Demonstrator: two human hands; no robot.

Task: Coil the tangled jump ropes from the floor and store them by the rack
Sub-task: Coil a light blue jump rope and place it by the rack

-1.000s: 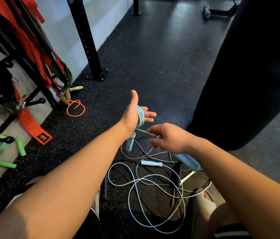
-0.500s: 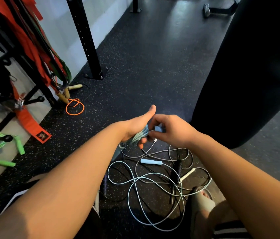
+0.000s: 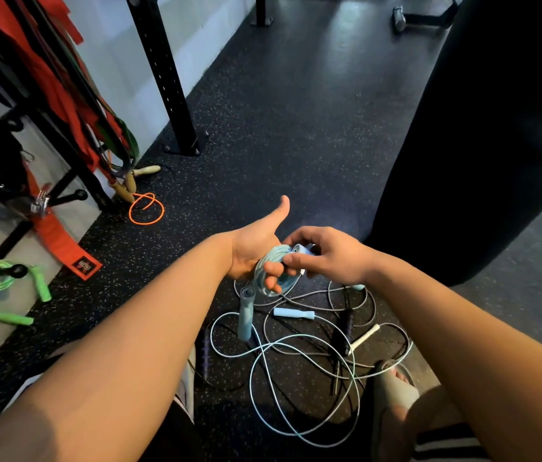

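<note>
Light-blue jump rope (image 3: pixel 268 258), mid-frame, looks light, limp and springy. The left hand (image 3: pixel 253 248) grips its loops and the right hand (image 3: pixel 333 258) pinches its handle (image 3: pixel 303 251), likely the firmest hold.

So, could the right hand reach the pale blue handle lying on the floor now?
Likely yes, once freed: the right hand pinches a handle end at the coil on the left hand, but the pale blue handle lies uncovered below it.
</note>
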